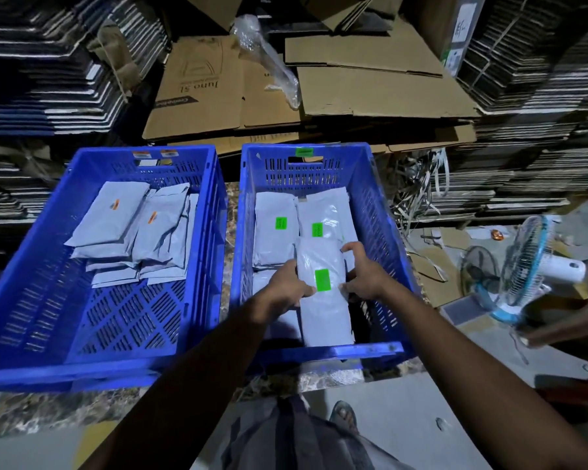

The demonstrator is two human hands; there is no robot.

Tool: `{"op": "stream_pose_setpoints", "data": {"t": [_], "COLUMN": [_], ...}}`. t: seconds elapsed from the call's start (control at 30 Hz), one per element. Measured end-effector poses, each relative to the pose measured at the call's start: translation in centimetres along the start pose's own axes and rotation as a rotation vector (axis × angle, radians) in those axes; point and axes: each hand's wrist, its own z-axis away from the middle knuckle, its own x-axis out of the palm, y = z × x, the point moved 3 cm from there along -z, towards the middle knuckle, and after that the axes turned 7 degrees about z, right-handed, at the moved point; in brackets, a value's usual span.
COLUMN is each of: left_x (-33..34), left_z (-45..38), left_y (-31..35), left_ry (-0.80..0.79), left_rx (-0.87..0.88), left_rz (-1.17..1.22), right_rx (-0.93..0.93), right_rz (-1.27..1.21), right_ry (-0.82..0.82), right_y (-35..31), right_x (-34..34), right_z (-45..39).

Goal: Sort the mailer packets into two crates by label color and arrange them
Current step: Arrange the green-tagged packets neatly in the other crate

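— Where was the packet at that moment?

— Between my two hands, over the near-right part of the right crate (381, 212), the one with the green tag on its far rim. My left hand (287, 286) gripped its left edge and my right hand (364, 273) clasped its right edge, so both were closed on the green-label packet (323, 293).

— Which way did it lie?

— Its long axis ran from the near wall toward the far wall, the same way as the two green-label packets (279, 228) lying side by side at the far end. The open spot sat straight below, so I judged the move was only a matter of lowering it, with neither hand nearer than the other.

— And the other crate?

— The left crate (24, 266) held the orange-label packets (116, 215) stacked toward its far end. Whether my packet already touched the one beneath, I couldn't tell; my left arm hid that corner.
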Motion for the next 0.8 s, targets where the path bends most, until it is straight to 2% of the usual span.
{"op": "stream_pose_setpoints", "data": {"t": [0.17, 0.3, 0.37, 0.47, 0.53, 0.6, 0.73, 0.8], "left_x": [-0.4, -0.3, -0.1, -0.1, -0.2, -0.5, -0.7, -0.7], "left_z": [2.5, 2.5, 2.3, 1.8, 1.8, 2.0, 2.1, 2.1], "left_y": [1.6, 1.7, 1.5, 1.4, 0.9, 0.3, -0.5, -0.5], "left_ry": [0.078, 0.017, 0.012, 0.027, 0.029, 0.037, 0.082, 0.067], "left_rx": [-0.004, 0.021, 0.033, 0.081, 0.071, 0.063, 0.168, 0.145], "left_rz": [-0.423, -0.834, -0.963, -1.127, -1.215, -1.255, -1.321, -1.312], "right_rx": [0.024, 0.014, -0.001, -0.089, -0.118, -0.065, 0.007, 0.015], "right_rz": [0.473, 0.649, 0.744, 0.909, 0.956, 1.014, 1.047, 1.057], "right_ry": [-0.151, -0.196, -0.159, -0.057, -0.167, -0.293, -0.381, -0.414], "right_y": [0.1, 0.6, 0.6, -0.6, -1.0, -0.3, 0.9, 1.8], "right_x": [1.5, 2.6, 3.1, 3.7, 4.6, 5.7, 6.8, 7.2], "right_z": [0.2, -0.7, -1.0, -1.0, -1.0, -1.3, -2.2, -2.9]}}
